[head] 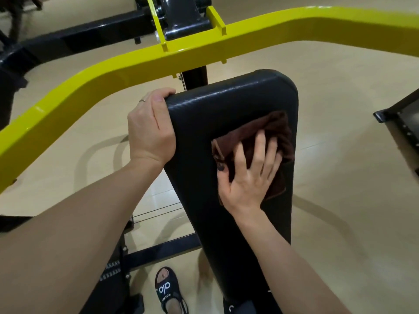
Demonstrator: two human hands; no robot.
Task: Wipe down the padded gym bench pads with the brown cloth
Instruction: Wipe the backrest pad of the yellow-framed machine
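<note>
Pressing down with your right hand [248,175], you have the brown cloth [275,134] pinned flat against the black bench pad [192,137], fingers spread wide and open over it rather than curled around it. The cloth sits bunched on the right half of the pad, close to its right edge and a little below the rounded top corner; most of the fabric shows beyond your fingertips, with a smaller fold sticking out under your thumb and the heel of your palm. Your left hand [150,130] is closed around the pad's upper left corner, fingers wrapped over the top edge and thumb lying along the face, with a ring [142,100] on one finger. The two hands are apart, with a bare strip of black padding between them. A yellow frame bar [113,71] curves across behind the top of the pad, joined to black steel members. Below, on the pale floor [340,166], your sandalled foot [169,291] stands just left of the pad's lower end.
</note>
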